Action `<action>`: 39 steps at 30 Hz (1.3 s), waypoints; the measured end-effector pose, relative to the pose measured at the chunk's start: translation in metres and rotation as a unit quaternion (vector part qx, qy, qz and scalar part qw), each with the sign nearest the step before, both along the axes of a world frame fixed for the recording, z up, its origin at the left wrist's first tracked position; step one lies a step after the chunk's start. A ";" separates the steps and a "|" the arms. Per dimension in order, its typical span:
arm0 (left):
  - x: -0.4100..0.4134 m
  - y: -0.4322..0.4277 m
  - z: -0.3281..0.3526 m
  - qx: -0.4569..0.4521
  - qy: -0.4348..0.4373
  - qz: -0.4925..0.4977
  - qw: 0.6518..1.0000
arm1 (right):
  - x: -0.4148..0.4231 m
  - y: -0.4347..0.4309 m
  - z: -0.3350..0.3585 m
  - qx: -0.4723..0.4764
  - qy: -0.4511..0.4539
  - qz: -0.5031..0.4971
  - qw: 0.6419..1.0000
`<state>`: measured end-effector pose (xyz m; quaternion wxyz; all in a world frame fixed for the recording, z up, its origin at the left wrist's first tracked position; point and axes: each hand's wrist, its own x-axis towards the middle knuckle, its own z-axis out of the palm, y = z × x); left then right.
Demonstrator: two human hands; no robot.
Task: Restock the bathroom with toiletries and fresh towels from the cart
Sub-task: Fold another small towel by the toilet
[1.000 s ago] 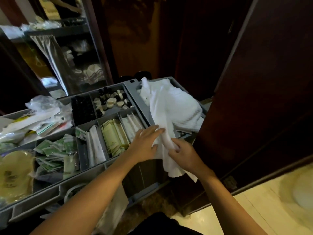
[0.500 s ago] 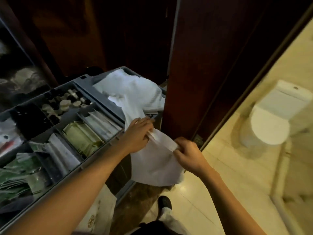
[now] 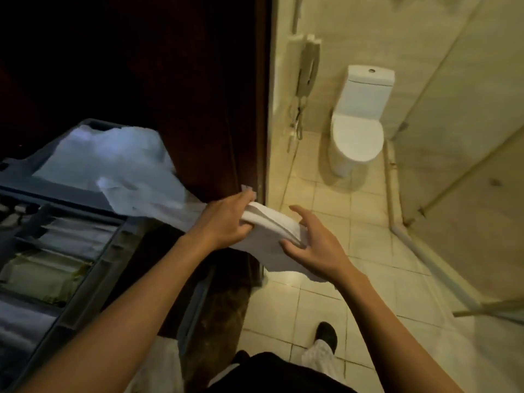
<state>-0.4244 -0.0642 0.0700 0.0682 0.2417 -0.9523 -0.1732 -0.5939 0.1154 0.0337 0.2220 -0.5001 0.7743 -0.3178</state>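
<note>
A: Head view first: how are the hands seen?

B: The left hand (image 3: 226,219) is clamped on the folded towel (image 3: 272,222), fingers curled round its doubled edge. The right hand (image 3: 309,245) is spread apart, fingers straight, and is laid against the towel's loose lower half. Nothing is pinched by it.

A: What is changed from half a second ago?

B: Then the towel was pinched by both hands at the cart's edge. Now the right-hand pinch is released, and the towel is carried past the dark door (image 3: 204,95) and held over the bathroom's tiled floor (image 3: 326,307). The view is swung too: the toilet (image 3: 357,137) and wall phone (image 3: 307,66) are faced squarely, and the cart (image 3: 99,279) is left at the lower left.

A: Is the towel freed from the cart?

B: That cannot be told. White cloth is seen running from the pile of towels (image 3: 107,154) in the end compartment towards the left hand, and whether it is the same piece is unclear.

A: What is meant for the task?

B: The fetching is judged nearly done and the carrying-in begun. No place for the towel is shown, so nothing is restocked yet. The sachets (image 3: 42,273) in the cart's compartments are untouched, so the toiletries are judged to be left for later. A trailing end might be caught on the cart rim unless it is gathered.
</note>
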 end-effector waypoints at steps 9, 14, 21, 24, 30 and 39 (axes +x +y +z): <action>-0.113 0.046 0.002 0.011 0.012 -0.047 0.999 | -0.100 0.064 -0.005 -0.028 -0.012 -0.085 0.996; -0.174 0.070 -0.003 0.036 -0.021 -0.001 0.999 | -0.172 0.098 -0.009 -0.044 -0.027 -0.144 0.988; -0.258 0.107 -0.015 0.188 0.027 0.048 0.981 | -0.251 0.125 -0.011 -0.061 -0.057 -0.153 0.985; -0.295 0.125 -0.023 0.237 0.054 0.082 0.966 | -0.276 0.130 -0.007 -0.074 -0.076 -0.147 0.983; -0.359 0.131 -0.040 0.300 -0.003 0.026 0.954 | -0.329 0.134 0.001 -0.099 -0.102 -0.145 0.979; -0.487 0.097 -0.051 0.317 0.055 -0.112 0.940 | -0.412 0.100 -0.001 -0.092 -0.100 -0.206 0.969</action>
